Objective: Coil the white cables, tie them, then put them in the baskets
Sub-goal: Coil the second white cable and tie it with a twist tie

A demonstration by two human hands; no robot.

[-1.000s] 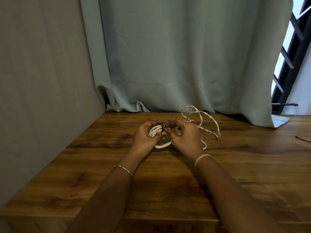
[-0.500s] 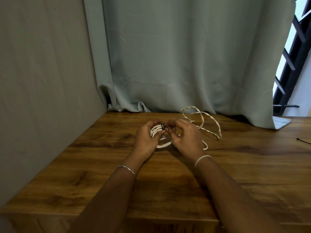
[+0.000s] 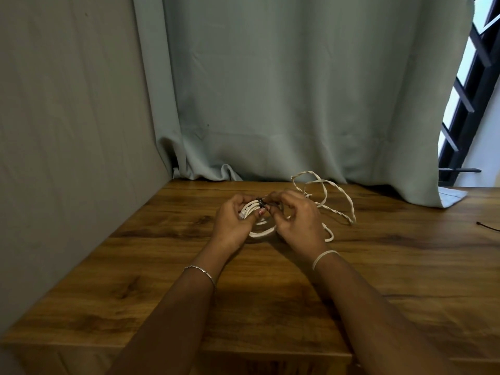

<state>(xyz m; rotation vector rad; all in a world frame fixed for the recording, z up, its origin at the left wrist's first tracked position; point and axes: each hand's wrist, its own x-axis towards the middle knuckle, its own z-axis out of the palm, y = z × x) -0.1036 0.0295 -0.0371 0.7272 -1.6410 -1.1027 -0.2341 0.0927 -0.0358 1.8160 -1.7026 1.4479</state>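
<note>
Presently, both hands are at work over the far middle of the wooden table [image 3: 405,266], close together and nearly touching at the fingertips.

The left hand [image 3: 232,220] grasps the coiled white cable [image 3: 261,234]. Its fingers curl round the far side of the bundle and its thumb lies across the gathered strands. The lower arc of the coil hangs out below the two hands, at or just above the tabletop; whether it touches the wood cannot be told.

The right hand [image 3: 297,220] has its fingers bent, with thumb and forefinger closed on the black tie [image 3: 261,203]. That tie is wrapped round the strands at the top of the coil, just beside the left thumb. How much of the tie is fastened is too small to make out.

A second cable, the twisted white cable [image 3: 335,211], lies uncoiled on the table just behind and to the right of the right hand. Its loose loops rise toward the curtain [image 3: 297,90], and one end curls out beside the right wrist.

A thin metal bracelet [image 3: 201,272] sits on the left wrist and a white band [image 3: 324,257] on the right wrist.

The grey-green curtain hangs along the back edge of the table, with its hem resting on the wood at the left and right corners. A plain wall [image 3: 67,131] bounds the table on the left. A dark window grille [image 3: 465,104] shows past the curtain's right edge. A thin black strand [image 3: 487,226] lies on the table at the far right, well apart from the hands.
</note>
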